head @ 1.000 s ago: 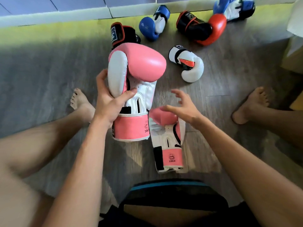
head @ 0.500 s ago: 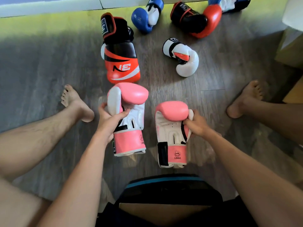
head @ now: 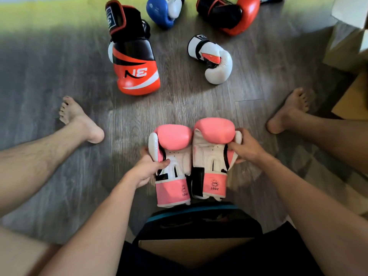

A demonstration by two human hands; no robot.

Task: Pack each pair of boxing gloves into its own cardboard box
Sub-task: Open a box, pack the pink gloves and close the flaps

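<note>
Left hand (head: 147,169): closed around the outer side of the left pink glove (head: 173,139), with the thumb laid across the white palm face and the fingers wrapped behind, out of sight. Right hand (head: 248,149): closed around the outer side of the right pink glove (head: 212,156), fingers curled over its white thumb section. Both hands hold firmly, 1 glove each. The 2 pink gloves sit side by side and touching along their inner sides, between the person's spread bare legs, just in front of the dark shorts. Each glove's long axis runs straight away from the person: pink padded fist end pointing away, pink cuff marked "10OZ" pointing back toward the body, palm side facing up to the camera. Whether they rest on the floor (head: 59,66) or are held just above it cannot be told. Farther out lie a black-and-orange glove (head: 135,62), cuff pointing away, and a white glove (head: 214,62) to its right. Near the floor's far edge lie a blue glove (head: 164,11) and a red-and-black glove (head: 231,15). A cardboard box (head: 348,48) stands at the floor's far right corner, partly cut off by the frame.
</note>
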